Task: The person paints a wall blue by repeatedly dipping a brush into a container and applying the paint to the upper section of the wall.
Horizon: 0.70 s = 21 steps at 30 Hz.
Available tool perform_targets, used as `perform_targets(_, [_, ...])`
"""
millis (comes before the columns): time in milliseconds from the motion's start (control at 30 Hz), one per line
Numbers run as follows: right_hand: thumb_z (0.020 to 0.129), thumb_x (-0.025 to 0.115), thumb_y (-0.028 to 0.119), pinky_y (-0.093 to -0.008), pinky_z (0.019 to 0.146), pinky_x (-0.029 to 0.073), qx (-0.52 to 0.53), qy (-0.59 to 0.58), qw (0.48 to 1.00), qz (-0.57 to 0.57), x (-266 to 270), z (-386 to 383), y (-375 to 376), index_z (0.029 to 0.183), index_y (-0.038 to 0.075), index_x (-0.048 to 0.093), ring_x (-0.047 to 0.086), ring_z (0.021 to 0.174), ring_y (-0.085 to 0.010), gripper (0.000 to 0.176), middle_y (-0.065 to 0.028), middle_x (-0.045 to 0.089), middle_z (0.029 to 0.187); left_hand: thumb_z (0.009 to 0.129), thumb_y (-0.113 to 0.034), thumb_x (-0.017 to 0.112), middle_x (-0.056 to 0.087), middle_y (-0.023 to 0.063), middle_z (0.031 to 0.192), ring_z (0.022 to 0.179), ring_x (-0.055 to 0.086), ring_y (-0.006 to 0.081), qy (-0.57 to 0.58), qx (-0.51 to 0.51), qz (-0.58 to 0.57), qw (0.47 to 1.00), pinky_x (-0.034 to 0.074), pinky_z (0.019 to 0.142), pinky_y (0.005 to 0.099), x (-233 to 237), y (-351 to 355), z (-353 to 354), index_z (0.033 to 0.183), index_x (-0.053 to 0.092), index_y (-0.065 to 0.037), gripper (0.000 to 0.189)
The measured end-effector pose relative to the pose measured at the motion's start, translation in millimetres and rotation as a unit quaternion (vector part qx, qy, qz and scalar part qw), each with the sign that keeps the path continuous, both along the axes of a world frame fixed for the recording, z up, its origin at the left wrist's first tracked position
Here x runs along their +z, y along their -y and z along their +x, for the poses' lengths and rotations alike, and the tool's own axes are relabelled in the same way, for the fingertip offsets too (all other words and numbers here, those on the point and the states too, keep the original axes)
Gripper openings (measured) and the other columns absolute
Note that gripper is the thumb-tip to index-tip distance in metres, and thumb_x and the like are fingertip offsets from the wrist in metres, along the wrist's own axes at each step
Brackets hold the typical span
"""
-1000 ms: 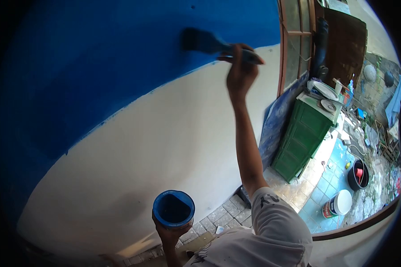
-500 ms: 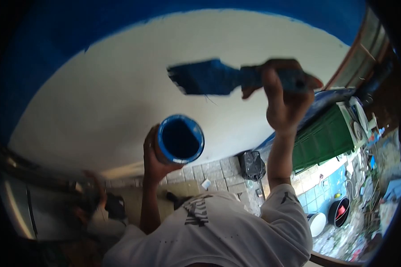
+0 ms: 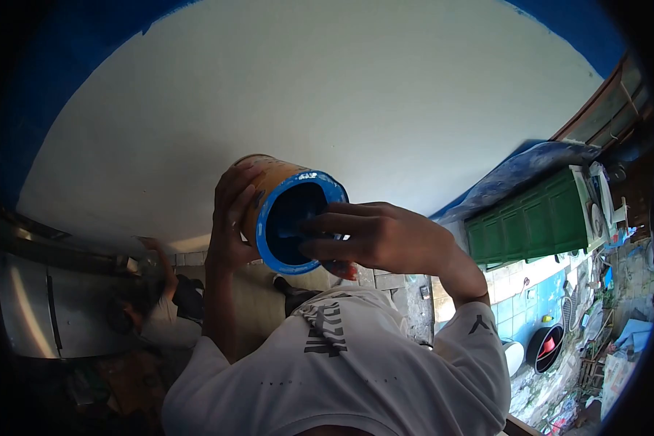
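Before the white wall [image 3: 356,94], chest-high: round orange-sided paint can with blue-smeared rim [image 3: 287,211], tilted mouth toward camera, dark blue inside. Left hand [image 3: 229,214] wraps its side, grip closed on it. Right hand [image 3: 385,236] covers the mouth, fingers curled; contents of that grip: cannot tell. Half a second earlier the blue-coated flat brush was raised clear of the can; now out of sight.

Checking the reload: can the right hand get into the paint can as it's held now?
Likely yes. The left hand grips the paint can by its side, its open mouth tilted toward the right hand, whose fingers reach over the rim. No lid blocks it.
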State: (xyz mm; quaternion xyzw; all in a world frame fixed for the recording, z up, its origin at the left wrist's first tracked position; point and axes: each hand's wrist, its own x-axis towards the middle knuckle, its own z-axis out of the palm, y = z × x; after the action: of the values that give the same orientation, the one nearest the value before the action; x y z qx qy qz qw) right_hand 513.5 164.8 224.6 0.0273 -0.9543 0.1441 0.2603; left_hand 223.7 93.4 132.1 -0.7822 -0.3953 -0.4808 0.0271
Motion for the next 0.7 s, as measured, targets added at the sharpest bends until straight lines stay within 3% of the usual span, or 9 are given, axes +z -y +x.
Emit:
perform_targets(233, [0.082,0.074,0.014,-0.0345,0.086,0.065,0.018,0.026,0.998,0.062,-9.0,-18.0,9.9,0.111,0.009,0.07,0.07,0.112,-0.0251,0.03,-0.0142,0.067,0.124,0.074,-0.041,0.092,0.049,0.0127,0.16,0.15,0.042,0.0403,-0.057,0.019,0.028,0.998,0.031,0.123,0.0625,1.4,5.5,-13.6,0.159,0.038,-0.025,0.102])
perform_targets(300, [0.09,0.07,0.028,-0.0362,0.084,0.062,0.023,0.001,0.997,0.078,-14.7,-21.0,8.4,0.112,0.008,0.068,0.067,0.1,-0.0226,0.03,-0.0073,0.064,0.101,0.073,-0.041,0.092,0.049,0.0129,0.159,0.15,0.042,0.0403,-0.066,0.016,0.033,0.997,0.031,0.124,0.0626,5.6,5.6,-11.8,0.159,0.038,-0.025,0.103])
perform_targets(433, [0.091,0.069,0.03,-0.0374,0.084,0.062,0.045,0.002,0.995,0.091,-15.4,-25.7,3.5,0.114,0.007,0.068,0.067,0.102,-0.024,0.032,-0.008,0.065,0.102,0.071,-0.042,0.092,0.049,0.0135,0.159,0.15,0.042,0.0405,-0.107,0.021,0.029,0.994,0.03,0.124,0.0629,11.9,9.1,-10.5,0.159,0.037,-0.025,0.105])
perform_targets(500, [0.085,0.073,0.015,-0.0361,0.083,0.064,0.049,0.091,0.993,0.057,-7.6,-22.0,2.0,0.118,0.009,0.067,0.069,0.111,-0.0247,0.034,-0.0108,0.068,0.117,0.07,-0.044,0.093,0.049,0.0134,0.16,0.15,0.041,0.0406,-0.108,0.022,0.031,0.993,0.03,0.124,0.0628,14.0,9.4,-8.7,0.159,0.038,-0.025,0.106])
perform_targets(633, [0.085,0.073,0.014,-0.036,0.081,0.065,0.063,0.041,0.995,0.068,-4.2,-11.0,-7.4,0.118,0.009,0.068,0.07,0.107,-0.0242,0.034,-0.0098,0.069,0.115,0.069,-0.048,0.093,0.049,0.0129,0.159,0.15,0.041,0.0403,-0.102,0.025,0.028,0.994,0.029,0.124,0.0624,14.8,10.2,-5.2,0.158,0.038,-0.025,0.107])
perform_targets(700, [0.085,0.072,0.014,-0.0376,0.082,0.065,0.054,0.035,0.998,0.013,1.1,-3.6,-8.7,0.118,0.009,0.068,0.071,0.101,-0.0251,0.033,-0.0092,0.069,0.111,0.069,-0.049,0.093,0.049,0.0127,0.159,0.151,0.041,0.0401,-0.101,0.032,0.029,0.994,0.029,0.124,0.0622,14.0,9.2,-3.6,0.158,0.039,-0.025,0.107])
